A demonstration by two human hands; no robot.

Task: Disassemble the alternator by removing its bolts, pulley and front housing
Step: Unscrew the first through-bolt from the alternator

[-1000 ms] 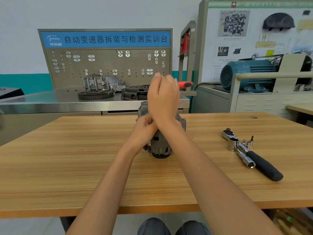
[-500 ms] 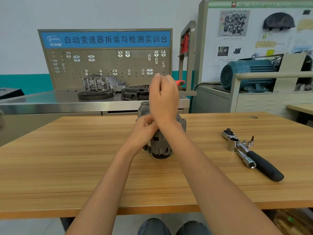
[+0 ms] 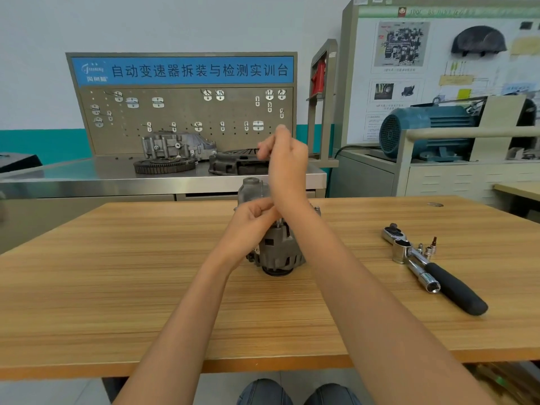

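The grey ribbed alternator [image 3: 276,249] is stood upright mid-table, nearer the far edge. It is gripped by the left hand [image 3: 252,222]; the right hand [image 3: 285,159], fingers curled around something unclear, has been raised slightly since earlier.

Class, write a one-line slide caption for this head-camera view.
Left hand steadies the alternator on the wooden table while the right hand lifts above it; ratchet wrench lies aside.

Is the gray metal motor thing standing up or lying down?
Standing up. The alternator sits on its round end on the table, steadied by the left hand.
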